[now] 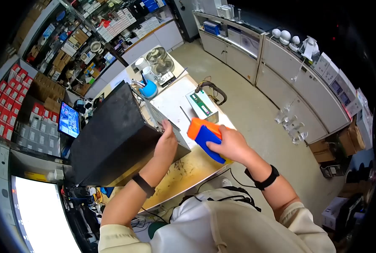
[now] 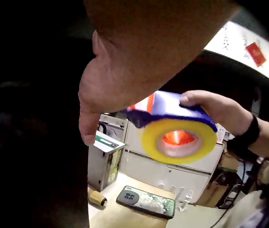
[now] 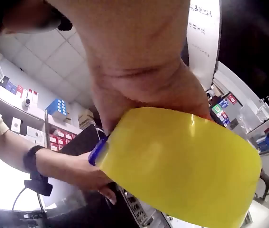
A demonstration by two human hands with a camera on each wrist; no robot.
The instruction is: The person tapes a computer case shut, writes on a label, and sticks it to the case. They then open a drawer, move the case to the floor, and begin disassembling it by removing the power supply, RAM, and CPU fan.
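Just right of the head view's centre, the right hand point(image 1: 233, 146) grips an orange-and-blue tape dispenser point(image 1: 206, 138), thumb and fingers clasped round it. Left of it, the left hand point(image 1: 166, 144) rests extended fingers against the black case point(image 1: 110, 130) filling the middle left.

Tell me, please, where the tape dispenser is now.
In the head view, the tape dispenser is right of centre, gripped by the right hand and, in the picture, just below the box with the green strip.

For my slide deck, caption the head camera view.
Right hand grips an orange-and-blue tape dispenser; left hand touches a large black case.
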